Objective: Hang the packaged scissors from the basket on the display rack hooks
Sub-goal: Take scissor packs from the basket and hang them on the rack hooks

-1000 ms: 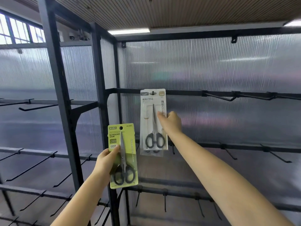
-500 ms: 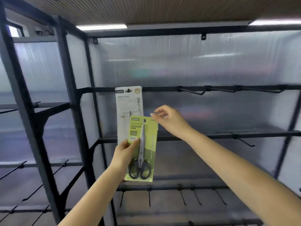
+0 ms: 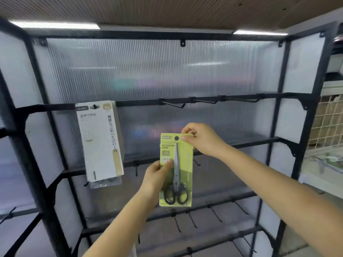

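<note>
A green scissors pack (image 3: 181,169) with black-handled scissors is held upright in front of the black display rack (image 3: 278,127). My left hand (image 3: 156,180) grips its left edge at mid height. My right hand (image 3: 200,140) pinches its top right corner beside the round hanging hole. A white scissors pack (image 3: 100,143) hangs from a hook on the upper bar at the left. Empty hooks (image 3: 172,104) stick out of that same bar to the right, above the green pack. The basket is out of view.
Lower bars carry several empty hooks (image 3: 213,212) pointing toward me. Translucent ribbed panels back the rack. At the right, past the rack's post, stand a wire grid (image 3: 330,123) and a pale surface with blurred items.
My right hand let go of the hung white pack and took the green pack's top corner. The green pack moved right, away from the white one; my view swung right.
</note>
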